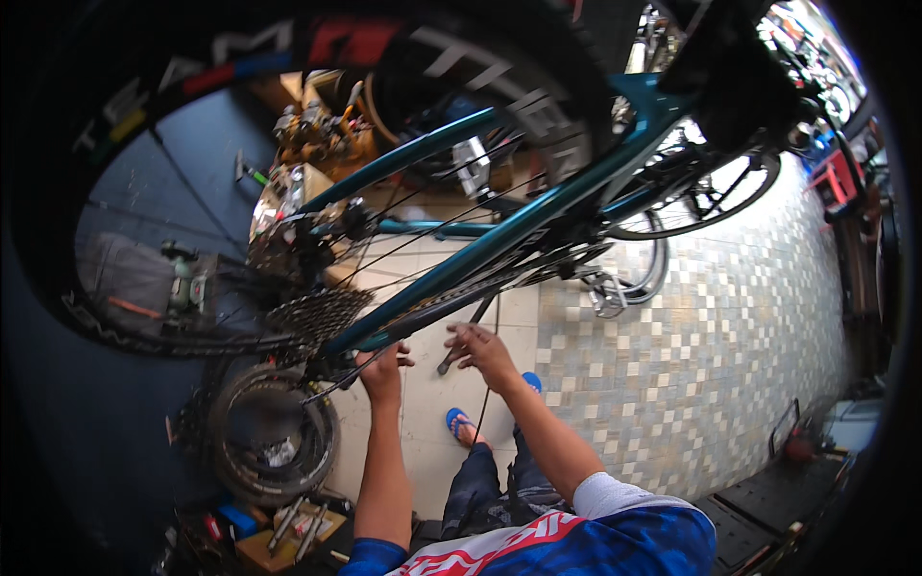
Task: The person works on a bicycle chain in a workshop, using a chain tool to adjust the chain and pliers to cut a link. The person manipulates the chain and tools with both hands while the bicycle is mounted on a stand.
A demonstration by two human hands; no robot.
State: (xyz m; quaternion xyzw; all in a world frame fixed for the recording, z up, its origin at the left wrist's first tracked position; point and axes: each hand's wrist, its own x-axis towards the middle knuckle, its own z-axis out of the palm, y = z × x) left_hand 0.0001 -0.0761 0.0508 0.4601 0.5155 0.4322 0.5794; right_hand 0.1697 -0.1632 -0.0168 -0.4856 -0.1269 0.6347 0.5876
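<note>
A teal bicycle frame (485,242) hangs in front of me, its black-rimmed rear wheel (317,43) filling the upper left. The cassette (322,312) sits at the wheel's middle, next to the chainstay. My left hand (384,370) is under the rear end of the frame by the derailleur (331,370), fingers curled; what they grip is hidden. My right hand (482,353) is closed around a dark bar that looks like a crank arm (446,367), its end sticking out below the fingers. A thin dark cable (487,408) dangles beside my right wrist.
Loose tires (226,432) lie on the left, above a box of tools (288,538). Cluttered parts (322,130) stand behind the wheel. Another bicycle wheel (735,202) shows at the back right. Tiled floor (672,355) spreads to the right, with a dark bench (759,509) at the lower right.
</note>
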